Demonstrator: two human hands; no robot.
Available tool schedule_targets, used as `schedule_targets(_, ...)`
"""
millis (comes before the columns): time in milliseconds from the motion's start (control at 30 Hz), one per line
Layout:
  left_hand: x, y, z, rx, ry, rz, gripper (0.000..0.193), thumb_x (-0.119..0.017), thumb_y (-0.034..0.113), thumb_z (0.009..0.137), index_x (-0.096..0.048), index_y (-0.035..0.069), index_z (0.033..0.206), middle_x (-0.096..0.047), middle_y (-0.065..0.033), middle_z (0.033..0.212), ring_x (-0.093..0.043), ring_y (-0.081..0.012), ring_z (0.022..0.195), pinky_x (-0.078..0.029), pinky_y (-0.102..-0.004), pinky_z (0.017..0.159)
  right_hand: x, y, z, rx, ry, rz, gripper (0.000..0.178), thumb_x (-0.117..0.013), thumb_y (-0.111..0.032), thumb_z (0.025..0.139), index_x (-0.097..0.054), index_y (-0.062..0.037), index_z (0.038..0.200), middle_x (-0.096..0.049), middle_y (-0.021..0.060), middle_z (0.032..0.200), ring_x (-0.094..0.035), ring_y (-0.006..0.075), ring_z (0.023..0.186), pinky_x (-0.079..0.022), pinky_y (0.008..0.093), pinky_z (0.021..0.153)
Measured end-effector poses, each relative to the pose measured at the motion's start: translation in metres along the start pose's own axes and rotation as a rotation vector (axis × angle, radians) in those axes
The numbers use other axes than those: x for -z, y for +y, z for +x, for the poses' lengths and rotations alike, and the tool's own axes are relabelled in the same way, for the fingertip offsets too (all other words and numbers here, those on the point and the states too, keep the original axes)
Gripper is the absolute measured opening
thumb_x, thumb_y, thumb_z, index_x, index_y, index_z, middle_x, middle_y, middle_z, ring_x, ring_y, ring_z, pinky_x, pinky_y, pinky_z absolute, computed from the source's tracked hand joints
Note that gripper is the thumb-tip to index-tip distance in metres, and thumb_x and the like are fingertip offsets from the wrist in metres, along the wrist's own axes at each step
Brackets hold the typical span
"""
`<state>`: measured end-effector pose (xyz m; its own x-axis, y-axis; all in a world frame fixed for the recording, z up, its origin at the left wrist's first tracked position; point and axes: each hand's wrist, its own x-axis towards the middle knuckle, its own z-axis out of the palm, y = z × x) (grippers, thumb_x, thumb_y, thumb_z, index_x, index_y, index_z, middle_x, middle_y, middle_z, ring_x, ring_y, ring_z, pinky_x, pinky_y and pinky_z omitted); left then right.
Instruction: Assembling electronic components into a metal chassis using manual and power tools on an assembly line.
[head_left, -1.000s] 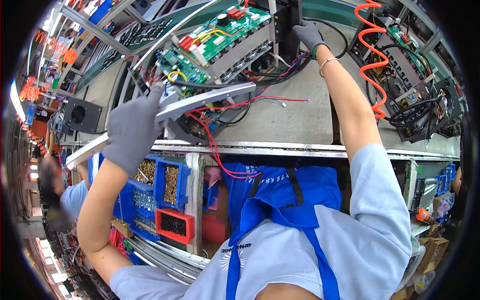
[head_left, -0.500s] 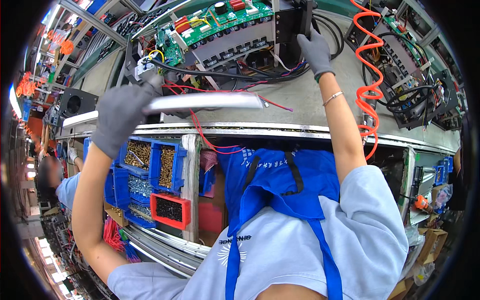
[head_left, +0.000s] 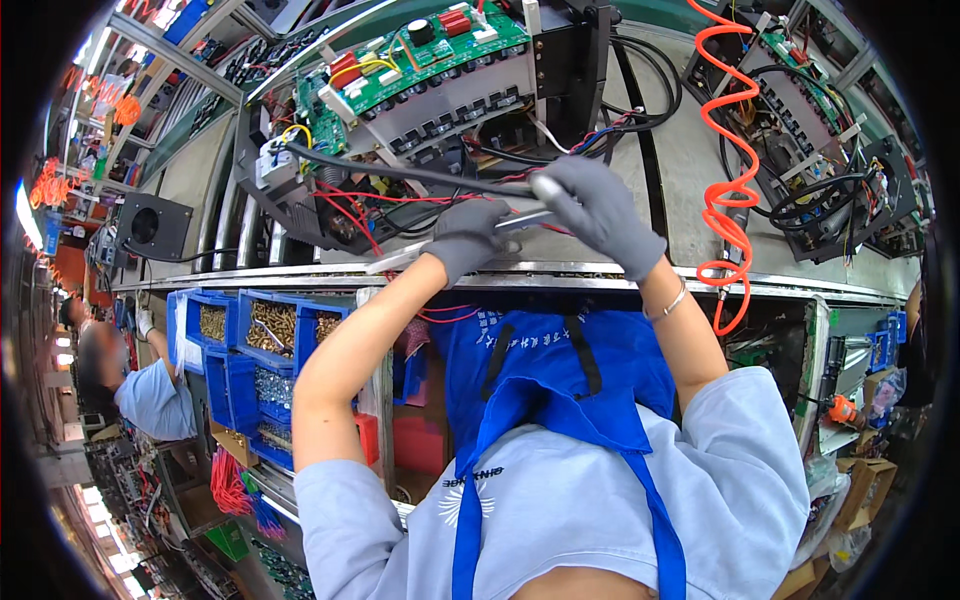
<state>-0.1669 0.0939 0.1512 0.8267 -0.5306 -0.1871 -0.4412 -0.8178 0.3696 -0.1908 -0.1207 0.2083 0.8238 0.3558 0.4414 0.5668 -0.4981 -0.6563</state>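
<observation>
A long thin silver metal bar (head_left: 400,258) lies across the front of an open electronic unit with a green circuit board (head_left: 420,50) and red and black wires (head_left: 370,200). My left hand (head_left: 465,238), in a grey glove, grips the bar near its middle. My right hand (head_left: 600,215), also gloved, is closed on the bar's right end, just below the unit's black housing (head_left: 575,60). Both hands are close together above the metal bench edge (head_left: 800,290).
An orange coiled hose (head_left: 730,190) hangs to the right of my hands. A second wired unit (head_left: 810,130) sits at the far right. Blue bins of screws (head_left: 270,330) stand under the bench at left, near a black fan (head_left: 150,225). A co-worker (head_left: 150,395) is at the left.
My left hand has carried the bar to the right, toward the middle. My right hand has come down off the black housing and closed on the bar's right end.
</observation>
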Motion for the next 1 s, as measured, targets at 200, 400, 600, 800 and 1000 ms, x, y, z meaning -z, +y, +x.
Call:
schedule_targets(200,-0.011,0.007,0.043,-0.231,0.413,0.071,0.042,-0.067,0.029,0.077,-0.061,0.014,0.116,-0.060,-0.0117,0.111,-0.058,-0.0339,0.101,-0.049,-0.0438,0.083,-0.031,0.009,-0.040,0.057,0.056,-0.075,0.022,-0.060,-0.030,0.087,-0.065,-0.0091,0.093,-0.062,0.0101,0.079,-0.060,0.0307,0.077,-0.046,0.0427,0.067)
schedule_targets(400,-0.014,0.036,0.098,-0.038,0.295,0.164,0.035,-0.066,0.034,0.083,-0.061,0.013,0.111,-0.063,-0.0103,0.099,-0.065,-0.0293,0.091,-0.053,-0.0423,0.073,-0.016,-0.046,-0.046,0.010,-0.210,0.255,0.023,-0.062,-0.024,0.088,-0.066,-0.0074,0.102,-0.064,0.0109,0.084,-0.061,0.0298,0.078,-0.047,0.0400,0.069)
schedule_targets(600,-0.014,0.030,0.107,-0.036,0.479,0.076,0.019,-0.060,0.031,0.086,-0.068,0.013,0.089,-0.066,-0.0090,0.088,-0.067,-0.0313,0.078,-0.053,-0.0430,0.066,-0.017,0.018,-0.065,-0.571,0.053,0.364,0.034,-0.058,-0.028,0.091,-0.064,0.0003,0.109,-0.066,0.0145,0.090,-0.066,0.0212,0.086,-0.050,0.0353,0.075)
schedule_targets(800,-0.003,0.011,0.051,-0.210,0.569,-0.319,0.013,-0.065,0.018,0.083,-0.065,0.010,0.092,-0.066,-0.0104,0.094,-0.064,-0.0342,0.082,-0.051,-0.0431,0.069,0.001,0.067,-0.035,-0.886,0.545,1.130,0.040,-0.057,-0.033,0.094,-0.057,-0.0078,0.125,-0.063,0.0112,0.110,-0.064,0.0192,0.089,-0.054,0.0284,0.070)
schedule_targets(1000,-0.018,-0.003,-0.003,-0.359,0.428,-0.264,0.020,-0.066,0.017,0.081,-0.065,0.010,0.098,-0.062,-0.0099,0.116,-0.064,-0.0341,0.093,-0.051,-0.0421,0.075,-0.008,0.087,-0.018,-0.754,0.469,1.322,0.048,-0.052,-0.029,0.097,-0.047,0.0019,0.133,-0.062,0.0162,0.112,-0.063,0.0172,0.086,-0.051,0.0228,0.060)
